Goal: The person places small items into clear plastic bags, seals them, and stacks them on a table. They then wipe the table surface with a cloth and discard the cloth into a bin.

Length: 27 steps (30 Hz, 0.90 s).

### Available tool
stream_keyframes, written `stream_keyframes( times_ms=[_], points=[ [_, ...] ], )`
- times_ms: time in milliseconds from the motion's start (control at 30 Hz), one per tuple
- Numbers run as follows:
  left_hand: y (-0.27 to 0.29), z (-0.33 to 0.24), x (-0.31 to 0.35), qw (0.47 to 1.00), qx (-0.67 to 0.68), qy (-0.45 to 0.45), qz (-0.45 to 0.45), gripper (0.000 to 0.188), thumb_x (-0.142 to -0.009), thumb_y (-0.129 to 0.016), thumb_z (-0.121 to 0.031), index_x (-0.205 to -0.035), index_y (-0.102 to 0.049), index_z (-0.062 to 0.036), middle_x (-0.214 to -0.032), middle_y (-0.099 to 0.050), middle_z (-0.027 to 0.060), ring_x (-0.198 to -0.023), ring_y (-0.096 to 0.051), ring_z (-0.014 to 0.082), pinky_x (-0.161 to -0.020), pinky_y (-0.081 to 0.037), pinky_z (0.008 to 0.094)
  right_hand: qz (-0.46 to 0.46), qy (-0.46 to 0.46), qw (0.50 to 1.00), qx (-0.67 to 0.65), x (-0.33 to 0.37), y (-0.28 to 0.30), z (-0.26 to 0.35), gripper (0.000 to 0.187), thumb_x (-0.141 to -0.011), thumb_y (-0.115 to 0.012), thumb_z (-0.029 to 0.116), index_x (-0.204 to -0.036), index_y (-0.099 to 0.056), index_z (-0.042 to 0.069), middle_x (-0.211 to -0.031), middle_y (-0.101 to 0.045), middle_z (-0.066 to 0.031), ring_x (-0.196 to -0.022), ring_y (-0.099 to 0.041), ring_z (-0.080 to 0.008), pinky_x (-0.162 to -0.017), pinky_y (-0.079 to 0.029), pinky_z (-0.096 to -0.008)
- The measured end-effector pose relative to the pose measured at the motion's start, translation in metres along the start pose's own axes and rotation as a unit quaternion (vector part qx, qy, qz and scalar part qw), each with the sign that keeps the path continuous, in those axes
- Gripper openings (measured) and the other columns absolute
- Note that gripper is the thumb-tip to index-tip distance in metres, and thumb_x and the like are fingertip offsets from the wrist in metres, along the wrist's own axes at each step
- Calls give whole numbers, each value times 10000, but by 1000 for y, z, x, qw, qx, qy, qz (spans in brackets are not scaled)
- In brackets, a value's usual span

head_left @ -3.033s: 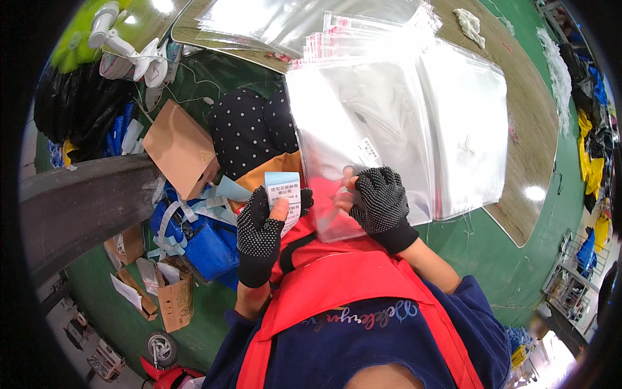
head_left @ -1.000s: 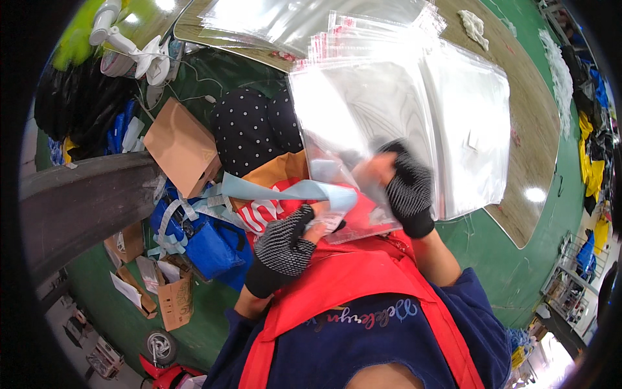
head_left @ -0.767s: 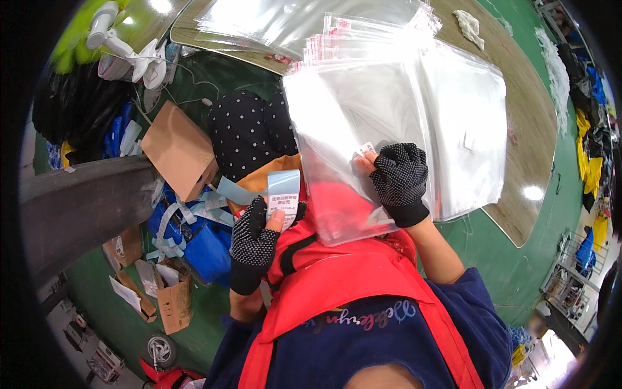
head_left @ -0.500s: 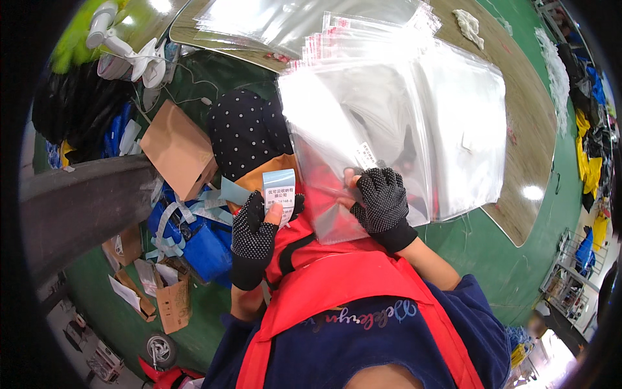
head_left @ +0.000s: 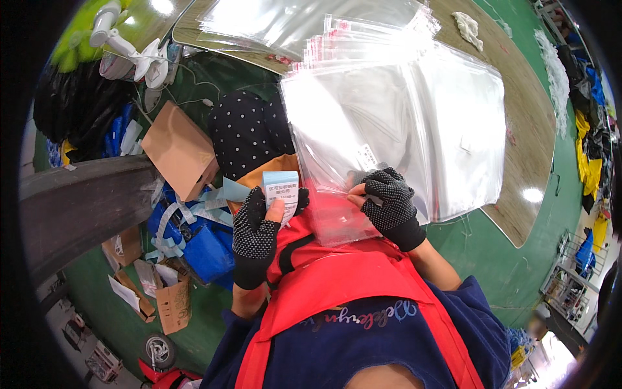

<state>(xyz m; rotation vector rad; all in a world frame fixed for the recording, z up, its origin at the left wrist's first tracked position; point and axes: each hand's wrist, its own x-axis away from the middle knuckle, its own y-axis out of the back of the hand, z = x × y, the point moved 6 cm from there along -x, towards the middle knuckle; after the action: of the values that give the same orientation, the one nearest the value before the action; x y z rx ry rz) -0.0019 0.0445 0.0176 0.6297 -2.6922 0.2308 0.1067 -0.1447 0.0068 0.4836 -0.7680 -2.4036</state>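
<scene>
My left hand (head_left: 260, 227), in a black dotted glove, holds a small roll of white printed labels (head_left: 281, 192) upright, thumb on its face. A strip of pale blue backing paper (head_left: 217, 194) trails from the roll to the left. My right hand (head_left: 387, 205), gloved the same way, presses its fingertips on the near edge of a clear plastic bag (head_left: 363, 136). That bag tops a stack of clear bags (head_left: 453, 123) lying on the wooden table (head_left: 531, 149). A small white sticker (head_left: 367, 155) sits on the top bag just above my right fingers.
A black dotted cushion or stool (head_left: 247, 133) stands below the table edge. A brown cardboard box (head_left: 180, 150), blue bags (head_left: 201, 249) and scrap paper lie on the green floor at left. More clear bags (head_left: 291, 23) spread across the table's far end. A white cloth (head_left: 468, 27) lies at its back.
Over the last second my left hand brought the label roll back upright beside the bag. My right hand slid down from the bag's middle to its near edge.
</scene>
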Motion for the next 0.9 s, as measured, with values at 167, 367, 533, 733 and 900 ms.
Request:
stream_keyframes(
  times_ms=[167, 367, 533, 733, 900],
  points=[
    [6, 10, -3, 1000, -30, 10, -2, 268, -911, -501, -128, -1091, -558, 63, -976, -652, 137, -868, -632, 180, -776, -484, 279, -52, -29, 998, 1, 0, 5, 1, 62, -749, -690, 96, -794, -659, 66, -738, -623, -77, -700, -586, -214, -659, -462, -324],
    [-37, 31, -21, 989, -127, 2, 78, 377, -912, -509, -194, -1171, -494, 80, -1077, -595, 189, -969, -592, 234, -823, -470, 306, -239, -219, 938, -124, 40, 40, -59, 96, -901, -560, 99, -913, -590, 9, -743, -595, -28, -647, -544, -99, -620, -471, -240],
    [-28, 52, -23, 992, -110, -33, 57, 416, -898, -530, -209, -1162, -485, 109, -1047, -601, 244, -957, -614, 289, -823, -482, 340, -415, -315, 850, -75, 105, 175, -153, 227, -912, -532, 213, -1020, -583, 20, -721, -538, 10, -628, -496, -74, -542, -404, -216],
    [-35, 11, -9, 976, -209, -51, 39, 343, -891, -547, -193, -1100, -541, 79, -949, -644, 188, -883, -631, 248, -779, -486, 322, -493, -136, 841, 177, 71, 143, -7, 364, -917, -481, 204, -1202, -433, -18, -1006, -567, -114, -914, -546, -198, -826, -442, -306],
    [-42, -29, 7, 951, -279, -116, 57, 329, -864, -590, -186, -1079, -556, 61, -895, -644, 191, -847, -635, 261, -751, -486, 327, -21, -172, 947, -271, -11, -7, 40, 585, -745, -717, 89, -1268, -455, 64, -841, -615, -35, -750, -557, -88, -700, -464, -231]
  ],
)
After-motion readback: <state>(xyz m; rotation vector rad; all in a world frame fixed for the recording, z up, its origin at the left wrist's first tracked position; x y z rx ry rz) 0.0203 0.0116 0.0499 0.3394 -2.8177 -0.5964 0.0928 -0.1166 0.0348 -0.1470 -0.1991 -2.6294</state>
